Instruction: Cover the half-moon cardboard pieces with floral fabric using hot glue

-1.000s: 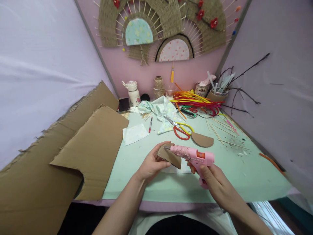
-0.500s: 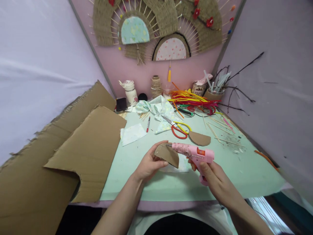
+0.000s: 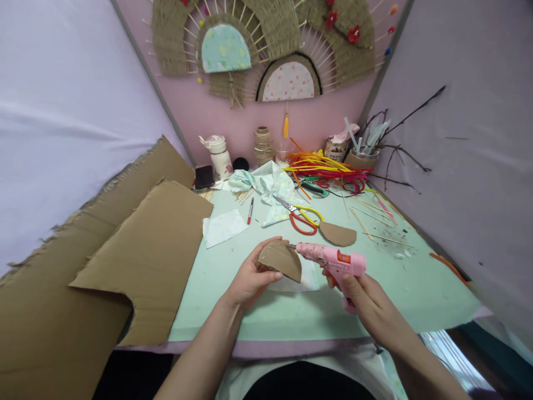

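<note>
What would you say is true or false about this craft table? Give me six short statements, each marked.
1. The right hand holds a pink glue gun and the left hand a half-round piece of cardboard. True.
2. The glue gun points away from the left hand. False: it points toward that hand and its cardboard.
3. A pair of scissors lies on the table, in neither hand. True.
4. The scissors' handles are both blue. False: one is red, the other yellow.
5. A white bottle stands to the left of a spool of twine in the picture. True.
6. The spool is nearer the person than the scissors. False: it stands farther back, near the pink wall.
</note>
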Demonstrator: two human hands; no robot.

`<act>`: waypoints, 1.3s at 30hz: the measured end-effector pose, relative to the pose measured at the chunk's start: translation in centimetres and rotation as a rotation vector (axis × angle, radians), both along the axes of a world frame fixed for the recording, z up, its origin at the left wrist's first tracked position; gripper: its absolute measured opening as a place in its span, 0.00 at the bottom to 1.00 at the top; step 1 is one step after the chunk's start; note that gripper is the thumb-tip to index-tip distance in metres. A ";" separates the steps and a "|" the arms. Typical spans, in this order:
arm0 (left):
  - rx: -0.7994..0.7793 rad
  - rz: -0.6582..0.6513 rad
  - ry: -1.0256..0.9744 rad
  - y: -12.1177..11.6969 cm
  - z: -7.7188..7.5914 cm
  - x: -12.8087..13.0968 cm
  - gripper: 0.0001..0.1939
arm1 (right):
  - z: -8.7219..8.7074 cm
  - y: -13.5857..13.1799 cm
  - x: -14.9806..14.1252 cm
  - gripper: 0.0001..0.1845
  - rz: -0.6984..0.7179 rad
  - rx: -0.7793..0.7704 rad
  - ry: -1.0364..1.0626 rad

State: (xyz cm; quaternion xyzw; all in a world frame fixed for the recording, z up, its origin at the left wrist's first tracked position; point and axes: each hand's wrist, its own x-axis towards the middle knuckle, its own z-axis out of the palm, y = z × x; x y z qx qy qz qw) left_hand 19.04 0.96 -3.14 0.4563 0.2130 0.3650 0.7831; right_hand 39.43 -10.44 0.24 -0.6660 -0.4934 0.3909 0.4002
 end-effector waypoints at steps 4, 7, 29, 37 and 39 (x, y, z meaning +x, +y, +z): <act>0.002 0.004 -0.008 0.0 0.1 0.0 0.34 | 0.1 -0.2 0.2 0.30 0.005 0.002 -0.021; 0.003 0.003 -0.004 0.0 0.2 0.0 0.34 | 0.2 -0.3 0.2 0.29 -0.006 0.007 -0.024; -0.009 0.051 -0.047 0.1 0.3 0.1 0.34 | -0.4 -0.8 1.0 0.28 -0.005 -0.020 -0.066; -0.004 0.105 -0.034 0.2 0.2 0.1 0.34 | -0.2 -0.9 0.9 0.27 0.003 -0.017 -0.059; -0.001 0.123 -0.025 0.2 0.2 0.1 0.34 | -0.2 -0.9 0.9 0.27 0.006 -0.019 -0.047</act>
